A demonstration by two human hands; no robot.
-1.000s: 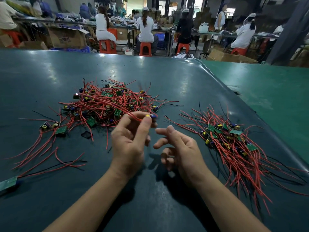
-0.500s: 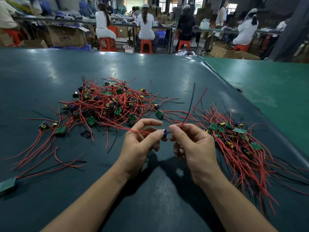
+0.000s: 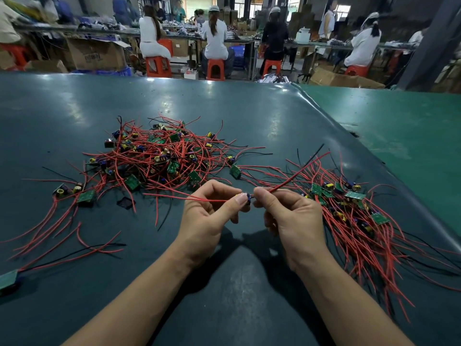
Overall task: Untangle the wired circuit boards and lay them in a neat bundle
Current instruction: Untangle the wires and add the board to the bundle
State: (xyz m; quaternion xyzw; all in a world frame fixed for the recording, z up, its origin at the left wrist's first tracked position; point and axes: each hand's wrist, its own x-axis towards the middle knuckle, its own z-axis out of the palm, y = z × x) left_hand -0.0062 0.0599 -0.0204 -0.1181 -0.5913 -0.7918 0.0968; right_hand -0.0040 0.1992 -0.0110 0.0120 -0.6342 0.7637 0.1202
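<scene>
Circuit boards with red and black wires lie in two heaps on the dark teal tabletop (image 3: 249, 116). The tangled pile (image 3: 159, 156) sits left of centre, its small green boards and yellow-topped parts knotted among looping wires, with loose strands trailing toward the near left edge. The sorted bundle (image 3: 354, 216) lies to the right, its wires running mostly one way, toward the near right corner. One stray board (image 3: 8, 280) rests alone at the near left edge, and a small dark scrap (image 3: 126, 203) lies just beside the pile.

Between the heaps, above the tabletop, both hands hold one wired board (image 3: 245, 198). The left hand (image 3: 207, 221) has a narrow grip, thumb and fingers pinching the small blue part of it, with a red wire running left past the fingers. The right hand (image 3: 294, 216) pinches the wires just beside that, and a red lead (image 3: 299, 173) rises from its fingertips up and to the right, over the bundle.

A brighter green tabletop (image 3: 409, 136) adjoins on the right. Beyond the far edge, people sit on orange stools (image 3: 215, 68) at long workbenches, backs turned, among cardboard boxes (image 3: 96, 54) and a blue crate (image 3: 237, 53), under dim factory light that glints off the tabletop.
</scene>
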